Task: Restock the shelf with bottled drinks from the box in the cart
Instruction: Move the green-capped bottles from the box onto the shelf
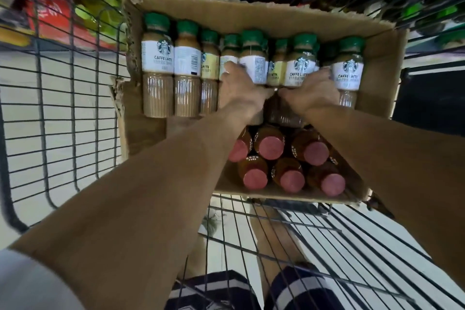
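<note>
An open cardboard box (254, 11) sits in the wire cart (57, 113). A row of caffe latte bottles (157, 65) with green caps and white labels stands along the box's far side. Several amber bottles with pink caps (269, 147) fill the near side. Both my arms reach into the box. My left hand (240, 90) grips a latte bottle (253, 63) in the middle of the row, fingers curled round its label. My right hand (312, 92) grips the latte bottle (299, 63) beside it. The lower halves of both held bottles are hidden behind my hands.
Store shelves with drinks (427, 20) run across the top beyond the cart, blurred. Red and green packages (75, 20) lie at the upper left. The cart's wire walls surround the box. My legs in striped shorts (226, 289) show below through the wires.
</note>
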### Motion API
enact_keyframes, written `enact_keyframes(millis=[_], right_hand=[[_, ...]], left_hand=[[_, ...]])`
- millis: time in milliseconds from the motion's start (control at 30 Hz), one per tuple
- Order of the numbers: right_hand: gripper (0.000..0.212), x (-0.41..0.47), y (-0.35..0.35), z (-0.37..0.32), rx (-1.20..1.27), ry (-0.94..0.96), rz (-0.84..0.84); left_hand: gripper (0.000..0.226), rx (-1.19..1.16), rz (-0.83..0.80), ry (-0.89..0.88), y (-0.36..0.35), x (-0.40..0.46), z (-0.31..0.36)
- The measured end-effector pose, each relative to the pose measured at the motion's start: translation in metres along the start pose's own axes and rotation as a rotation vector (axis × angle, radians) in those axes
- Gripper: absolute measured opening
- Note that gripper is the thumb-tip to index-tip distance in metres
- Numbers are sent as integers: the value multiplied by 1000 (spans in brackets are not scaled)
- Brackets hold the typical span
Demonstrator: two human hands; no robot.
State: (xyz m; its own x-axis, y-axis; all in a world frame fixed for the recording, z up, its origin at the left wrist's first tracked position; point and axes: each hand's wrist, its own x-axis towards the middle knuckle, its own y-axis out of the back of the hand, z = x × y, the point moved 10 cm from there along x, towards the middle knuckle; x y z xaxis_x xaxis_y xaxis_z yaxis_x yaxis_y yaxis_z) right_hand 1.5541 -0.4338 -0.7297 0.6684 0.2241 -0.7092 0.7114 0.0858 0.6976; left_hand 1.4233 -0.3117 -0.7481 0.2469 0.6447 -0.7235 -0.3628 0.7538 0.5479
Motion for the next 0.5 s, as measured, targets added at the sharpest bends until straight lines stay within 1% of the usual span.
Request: enact_keyframes(millis=[67,133,167,233,300,400,500], right_hand=[[90,2,2,0,10,14,-33],[82,1,6,3,49,13,-49],[82,-2,9,3,70,16,-48],[88,-13,13,0,132,40,-43],[89,-31,22,-10,195,79,-11],[77,-69,40,-33,269,154,57],[70,-114,53,-63,357,240,69]], left_hand=[[80,-9,-10,13,1,1,-5],[79,-54,-6,14,8,-2,-8],[80,-78,-3,8,15,-5,-8],[78,-138,15,-11,32,-15,-10],[73,-189,27,-32,52,-23,-14],[63,-280,18,-57,87,-42,-18],[52,-452,26,-42,129,-68,-26]])
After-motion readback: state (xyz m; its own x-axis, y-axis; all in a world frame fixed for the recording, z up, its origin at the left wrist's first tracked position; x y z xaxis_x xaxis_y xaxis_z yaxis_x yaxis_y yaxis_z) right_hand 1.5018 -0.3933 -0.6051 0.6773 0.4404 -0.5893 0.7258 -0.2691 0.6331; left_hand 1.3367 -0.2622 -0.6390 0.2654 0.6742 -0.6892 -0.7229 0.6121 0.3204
